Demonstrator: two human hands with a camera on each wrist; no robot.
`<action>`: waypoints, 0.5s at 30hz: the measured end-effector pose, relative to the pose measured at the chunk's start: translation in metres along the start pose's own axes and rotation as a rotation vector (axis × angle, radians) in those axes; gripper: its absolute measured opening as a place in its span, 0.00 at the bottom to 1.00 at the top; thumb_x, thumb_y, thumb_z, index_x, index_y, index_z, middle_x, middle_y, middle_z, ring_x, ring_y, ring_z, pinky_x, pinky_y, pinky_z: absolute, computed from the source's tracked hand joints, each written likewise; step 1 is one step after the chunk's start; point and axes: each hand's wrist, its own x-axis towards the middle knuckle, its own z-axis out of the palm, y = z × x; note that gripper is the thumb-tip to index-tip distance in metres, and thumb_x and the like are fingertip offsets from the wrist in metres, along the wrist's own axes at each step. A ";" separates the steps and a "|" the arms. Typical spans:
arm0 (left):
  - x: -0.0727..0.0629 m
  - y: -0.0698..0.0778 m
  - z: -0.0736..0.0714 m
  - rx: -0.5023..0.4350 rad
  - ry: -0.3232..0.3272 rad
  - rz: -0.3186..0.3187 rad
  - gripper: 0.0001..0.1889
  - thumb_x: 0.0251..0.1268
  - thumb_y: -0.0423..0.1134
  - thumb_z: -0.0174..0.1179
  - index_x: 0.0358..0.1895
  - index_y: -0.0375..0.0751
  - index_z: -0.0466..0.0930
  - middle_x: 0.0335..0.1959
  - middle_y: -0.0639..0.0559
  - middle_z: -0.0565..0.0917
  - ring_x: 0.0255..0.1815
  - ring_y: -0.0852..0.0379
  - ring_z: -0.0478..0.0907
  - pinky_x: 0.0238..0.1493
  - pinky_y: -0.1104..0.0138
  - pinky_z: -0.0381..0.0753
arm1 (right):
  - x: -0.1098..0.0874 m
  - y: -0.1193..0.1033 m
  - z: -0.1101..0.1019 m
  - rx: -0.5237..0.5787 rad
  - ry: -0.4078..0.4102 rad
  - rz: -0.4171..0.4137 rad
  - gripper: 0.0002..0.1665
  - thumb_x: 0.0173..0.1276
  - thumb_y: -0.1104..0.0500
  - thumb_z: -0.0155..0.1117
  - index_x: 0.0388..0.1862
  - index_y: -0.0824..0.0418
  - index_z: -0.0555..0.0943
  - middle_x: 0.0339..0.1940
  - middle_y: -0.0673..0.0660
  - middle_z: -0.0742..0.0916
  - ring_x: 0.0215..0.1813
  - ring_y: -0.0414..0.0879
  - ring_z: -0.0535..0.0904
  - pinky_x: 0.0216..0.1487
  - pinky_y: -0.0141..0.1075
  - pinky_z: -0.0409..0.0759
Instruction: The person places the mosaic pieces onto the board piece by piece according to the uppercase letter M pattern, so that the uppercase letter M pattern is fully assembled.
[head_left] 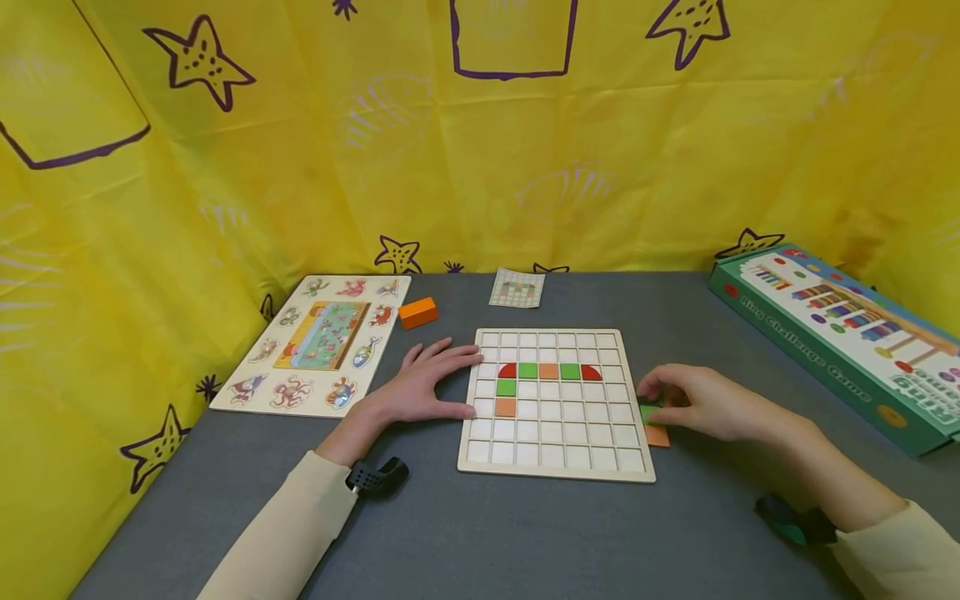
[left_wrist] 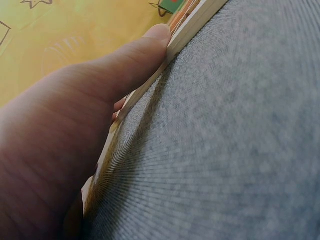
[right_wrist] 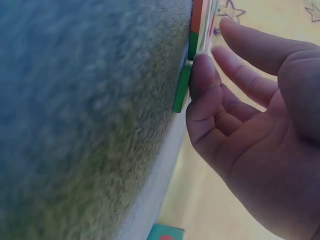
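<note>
A light wooden grid board (head_left: 551,433) lies on the table. Red quarter-round tiles (head_left: 591,373) end a row of green and orange square tiles; a green tile (head_left: 506,388) and an orange tile (head_left: 506,407) run down below its left end. My left hand (head_left: 420,387) rests at the board's left edge, its thumb (left_wrist: 135,60) against the side and fingers spread. Beside the right edge, my right hand (head_left: 701,404) touches a loose green tile (right_wrist: 182,90) with a bent finger, the thumb apart from it. Next to it lies an orange tile (head_left: 657,436).
A pattern card (head_left: 517,287) lies behind the board. At the left are an orange block (head_left: 417,312) and a sea-animal picture board (head_left: 247,408). A green game box (head_left: 817,350) stands at the right. Yellow cloth (head_left: 480,167) hangs along the back.
</note>
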 end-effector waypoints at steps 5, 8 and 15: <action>0.000 -0.001 0.000 -0.003 0.000 0.000 0.44 0.60 0.64 0.68 0.78 0.55 0.65 0.79 0.59 0.60 0.81 0.42 0.44 0.71 0.36 0.35 | -0.004 0.002 0.000 -0.057 -0.019 0.007 0.18 0.66 0.58 0.74 0.51 0.62 0.82 0.41 0.47 0.81 0.35 0.37 0.74 0.37 0.34 0.76; 0.000 0.000 -0.001 -0.002 0.001 0.000 0.44 0.60 0.63 0.68 0.78 0.55 0.65 0.79 0.59 0.60 0.81 0.42 0.44 0.71 0.36 0.35 | -0.005 0.002 0.002 -0.065 -0.036 0.014 0.19 0.66 0.55 0.74 0.51 0.62 0.82 0.43 0.47 0.80 0.35 0.37 0.73 0.37 0.34 0.76; 0.000 0.001 -0.001 -0.009 -0.005 0.002 0.44 0.60 0.63 0.68 0.78 0.54 0.65 0.79 0.58 0.60 0.81 0.42 0.45 0.71 0.36 0.34 | -0.005 -0.001 0.005 -0.078 -0.047 0.027 0.18 0.65 0.52 0.75 0.49 0.59 0.81 0.42 0.49 0.78 0.37 0.39 0.73 0.37 0.34 0.75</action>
